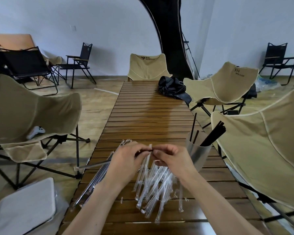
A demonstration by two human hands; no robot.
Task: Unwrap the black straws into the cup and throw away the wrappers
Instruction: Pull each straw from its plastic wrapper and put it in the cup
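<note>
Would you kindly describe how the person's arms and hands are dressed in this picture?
Both forearms are bare, with no sleeves in view. The left hand and right hand wear no gloves; no watch, bracelet or ring is visible.

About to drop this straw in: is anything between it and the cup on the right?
Nothing visible blocks the way. The straw, pinched between left hand and right hand, is level with the cup, with only bare table between. The cup's mouth is open, though straws in cup fill part of it.
</note>
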